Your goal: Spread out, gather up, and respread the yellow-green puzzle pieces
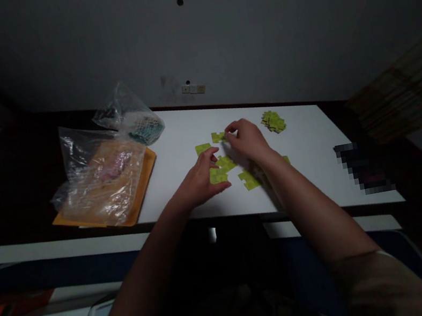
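Yellow-green jigsaw pieces lie in the middle of the white table. My left hand rests low over a group of joined puzzle pieces, its fingers spread and partly covering them. The fingertips of my right hand are pinched on a yellow-green puzzle piece just beyond that group. Under my right forearm, more puzzle pieces are partly hidden. Another piece sits by my left fingers.
A heap of puzzle pieces lies at the back right. On the left are a clear plastic bag over a yellow padded envelope and a second bag with teal contents. A blurred dark object lies by the right edge.
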`<state>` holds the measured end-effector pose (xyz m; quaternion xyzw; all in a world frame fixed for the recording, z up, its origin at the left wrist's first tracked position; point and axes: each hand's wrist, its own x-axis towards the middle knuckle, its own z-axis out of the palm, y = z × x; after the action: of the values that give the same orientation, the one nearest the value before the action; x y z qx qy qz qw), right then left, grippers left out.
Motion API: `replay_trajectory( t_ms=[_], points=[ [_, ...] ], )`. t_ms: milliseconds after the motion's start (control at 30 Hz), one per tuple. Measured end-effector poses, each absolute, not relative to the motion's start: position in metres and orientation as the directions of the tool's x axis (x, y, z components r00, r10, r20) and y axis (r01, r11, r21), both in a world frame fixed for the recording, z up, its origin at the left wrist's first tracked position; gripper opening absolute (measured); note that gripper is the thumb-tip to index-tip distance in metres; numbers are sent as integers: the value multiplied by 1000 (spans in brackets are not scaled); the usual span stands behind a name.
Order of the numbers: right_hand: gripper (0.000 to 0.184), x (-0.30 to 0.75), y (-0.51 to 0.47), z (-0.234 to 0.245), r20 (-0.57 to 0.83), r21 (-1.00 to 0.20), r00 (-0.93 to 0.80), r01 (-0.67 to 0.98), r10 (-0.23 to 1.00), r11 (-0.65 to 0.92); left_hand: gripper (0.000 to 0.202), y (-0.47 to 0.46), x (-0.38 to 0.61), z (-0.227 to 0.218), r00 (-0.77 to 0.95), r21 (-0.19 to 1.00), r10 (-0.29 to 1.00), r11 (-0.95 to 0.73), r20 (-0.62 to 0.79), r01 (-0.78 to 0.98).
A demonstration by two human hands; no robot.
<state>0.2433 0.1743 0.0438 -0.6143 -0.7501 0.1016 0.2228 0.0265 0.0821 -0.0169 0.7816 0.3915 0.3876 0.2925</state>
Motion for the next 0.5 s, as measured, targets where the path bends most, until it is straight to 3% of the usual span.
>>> replay_trajectory(
  t_ms=[100,200,367,500],
  points=[
    [33,244,114,43,185,-446,-318,816,930,367,81,82,26,-13,405,715,815,-566,414,410],
    [33,247,59,30,245,-445,-307,807,919,388,56,84,26,-11,431,665,792,-602,431,442],
    [31,255,14,-1,427,-425,-199,817,882,390,60,88,26,-9,358,669,871,-489,338,559],
    [29,256,12,-9,416,-440,-227,797,880,414,44,93,28,-6,296,740,913,-401,279,540]
  ],
)
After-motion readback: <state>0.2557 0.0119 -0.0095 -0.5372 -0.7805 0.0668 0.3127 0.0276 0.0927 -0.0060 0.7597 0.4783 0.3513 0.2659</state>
